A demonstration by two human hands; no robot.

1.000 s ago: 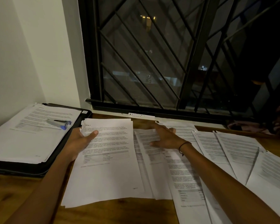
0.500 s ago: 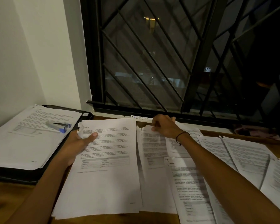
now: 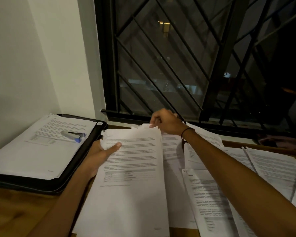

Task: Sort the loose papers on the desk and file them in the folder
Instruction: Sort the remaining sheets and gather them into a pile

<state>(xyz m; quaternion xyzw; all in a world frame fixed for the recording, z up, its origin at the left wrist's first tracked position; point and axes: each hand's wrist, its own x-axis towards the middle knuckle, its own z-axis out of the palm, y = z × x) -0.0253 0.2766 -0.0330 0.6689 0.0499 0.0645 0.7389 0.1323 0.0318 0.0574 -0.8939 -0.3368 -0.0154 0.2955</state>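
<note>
At centre frame the left hand (image 3: 99, 152) clamps the gathered stack (image 3: 130, 177), thumb on top; the right hand (image 3: 166, 122) pinches its top edge. Square the edges first, then carry it to the folder (image 3: 72, 178) at left.

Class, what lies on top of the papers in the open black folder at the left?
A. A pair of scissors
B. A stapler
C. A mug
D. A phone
B: a grey and blue stapler rests on the papers stacked in the folder.
</note>
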